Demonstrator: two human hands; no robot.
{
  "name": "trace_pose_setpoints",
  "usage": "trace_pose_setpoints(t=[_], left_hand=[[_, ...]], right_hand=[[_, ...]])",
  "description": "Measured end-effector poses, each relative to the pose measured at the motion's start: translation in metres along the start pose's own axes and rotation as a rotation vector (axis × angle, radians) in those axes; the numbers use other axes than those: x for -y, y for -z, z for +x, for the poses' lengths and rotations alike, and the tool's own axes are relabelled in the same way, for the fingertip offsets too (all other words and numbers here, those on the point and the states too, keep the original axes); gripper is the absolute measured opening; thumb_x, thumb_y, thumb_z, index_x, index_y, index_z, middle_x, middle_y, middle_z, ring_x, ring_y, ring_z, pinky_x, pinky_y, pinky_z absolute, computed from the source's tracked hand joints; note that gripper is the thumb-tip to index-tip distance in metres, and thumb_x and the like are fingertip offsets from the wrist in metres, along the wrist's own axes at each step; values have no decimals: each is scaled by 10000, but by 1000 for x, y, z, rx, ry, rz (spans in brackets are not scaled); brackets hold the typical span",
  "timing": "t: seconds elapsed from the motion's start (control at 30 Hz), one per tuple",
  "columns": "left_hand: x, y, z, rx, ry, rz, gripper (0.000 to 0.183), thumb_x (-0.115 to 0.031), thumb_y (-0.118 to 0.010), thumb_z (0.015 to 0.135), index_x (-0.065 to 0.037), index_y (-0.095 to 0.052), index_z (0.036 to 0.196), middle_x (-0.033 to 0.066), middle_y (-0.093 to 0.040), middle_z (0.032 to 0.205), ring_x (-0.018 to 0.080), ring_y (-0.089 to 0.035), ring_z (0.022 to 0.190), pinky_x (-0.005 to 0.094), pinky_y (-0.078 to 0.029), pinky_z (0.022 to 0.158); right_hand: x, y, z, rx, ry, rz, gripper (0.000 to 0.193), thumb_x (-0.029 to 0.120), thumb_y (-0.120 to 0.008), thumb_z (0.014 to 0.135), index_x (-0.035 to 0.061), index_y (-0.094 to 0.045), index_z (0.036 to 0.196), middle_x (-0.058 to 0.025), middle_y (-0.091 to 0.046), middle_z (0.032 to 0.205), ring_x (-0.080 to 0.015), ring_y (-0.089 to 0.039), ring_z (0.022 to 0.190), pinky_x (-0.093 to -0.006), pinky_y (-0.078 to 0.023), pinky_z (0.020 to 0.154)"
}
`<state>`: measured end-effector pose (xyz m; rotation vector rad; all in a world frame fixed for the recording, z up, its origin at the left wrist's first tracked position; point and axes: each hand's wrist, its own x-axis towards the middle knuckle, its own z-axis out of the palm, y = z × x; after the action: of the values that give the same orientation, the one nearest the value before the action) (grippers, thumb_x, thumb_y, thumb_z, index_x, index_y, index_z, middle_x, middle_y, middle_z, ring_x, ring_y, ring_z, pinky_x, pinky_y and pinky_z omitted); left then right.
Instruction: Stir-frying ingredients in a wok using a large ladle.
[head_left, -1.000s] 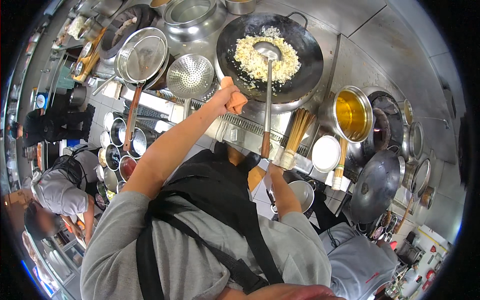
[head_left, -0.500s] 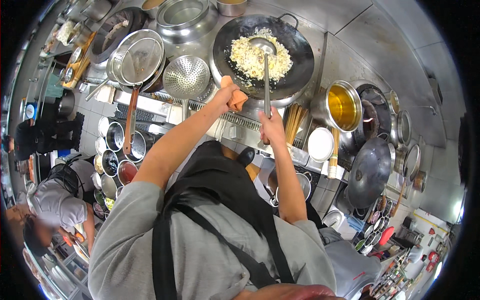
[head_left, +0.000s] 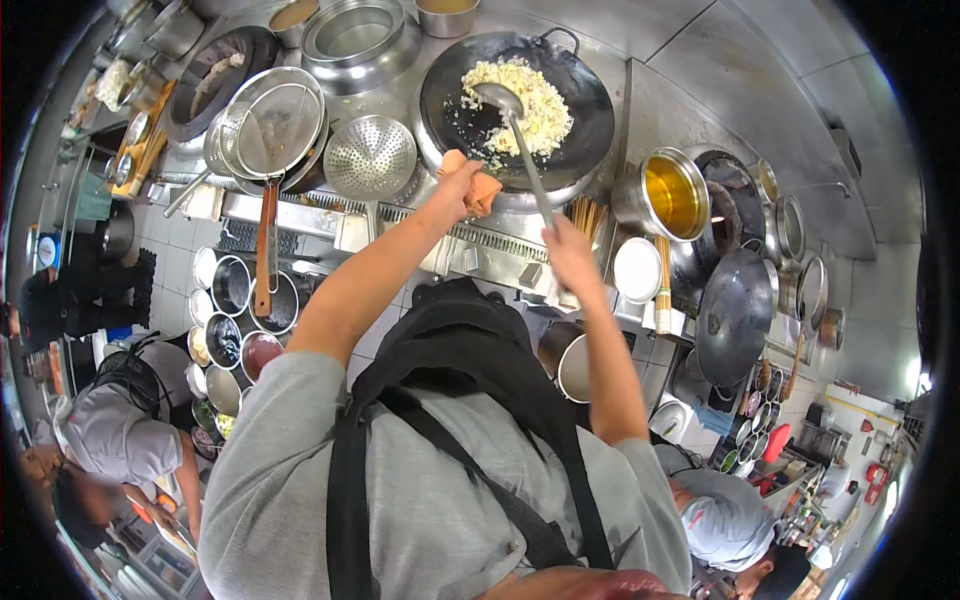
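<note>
A black wok [head_left: 590, 120] holds a heap of pale fried rice [head_left: 530, 100]. My left hand [head_left: 458, 185] grips the wok's near rim through an orange cloth [head_left: 482, 190]. My right hand [head_left: 568, 250] is closed on the long handle of a steel ladle [head_left: 515, 130], whose bowl rests in the rice at the heap's left side.
A perforated skimmer [head_left: 370, 158] and a wire strainer [head_left: 275, 125] lie left of the wok. A pot of yellow oil [head_left: 672, 195], a white bowl [head_left: 637, 270] and a dark lid [head_left: 735, 315] are to the right. Seasoning bowls [head_left: 232, 310] sit lower left; other people stand lower left and lower right.
The ladle's bowl has shifted from the middle of the rice to its left side. My right hand has come lower on the handle, and the view has turned slightly.
</note>
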<state>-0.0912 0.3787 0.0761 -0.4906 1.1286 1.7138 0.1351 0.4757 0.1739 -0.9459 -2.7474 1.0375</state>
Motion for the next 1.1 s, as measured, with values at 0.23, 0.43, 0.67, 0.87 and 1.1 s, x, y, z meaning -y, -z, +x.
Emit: trace_pose_setpoints(t=[0.23, 0.43, 0.67, 0.87, 1.1], left_hand=[[26, 10, 37, 24, -63, -71, 158, -110, -556, 867, -6, -526, 982, 143, -619, 837, 311, -662, 693, 475, -553, 547], [-12, -31, -102, -28, 126, -21, 149, -135, -528, 872, -23, -523, 969, 135, -628, 852, 310, -676, 739, 449, -565, 580], [66, 106, -8, 183, 177, 141, 194, -118, -511, 872, -41, -530, 1049, 125, -623, 912, 283, -665, 765, 445, -570, 601], [14, 13, -122, 104, 77, 119, 135, -182, -491, 914, -76, -560, 959, 87, -639, 884, 246, -658, 773, 420, -557, 679], [50, 93, -1, 258, 42, 145, 169, -175, -511, 896, -41, -583, 969, 86, -651, 845, 229, -669, 750, 405, -563, 621]], right_hand=[[-15, 85, -86, 265, -45, -199, 450, 232, -559, 931, 17, -479, 1318, -270, -653, 984, -414, -643, 936, -463, -483, 821], [16, 141, -102, 287, -32, -185, 384, 244, -526, 923, 58, -509, 1259, -295, -643, 939, -462, -605, 953, -524, -458, 824], [-28, 43, -57, -115, -67, -231, 370, 241, -561, 922, 43, -497, 1229, -284, -639, 836, -484, -603, 785, -543, -466, 675], [-1, 167, -116, 274, -187, 112, 317, 172, -605, 917, 0, -567, 1180, -115, -488, 631, -143, -507, 522, -343, -424, 498], [-59, 66, -44, 21, -34, 48, 288, 203, -595, 873, -21, -576, 1053, -206, -602, 777, -319, -617, 704, -387, -469, 642]])
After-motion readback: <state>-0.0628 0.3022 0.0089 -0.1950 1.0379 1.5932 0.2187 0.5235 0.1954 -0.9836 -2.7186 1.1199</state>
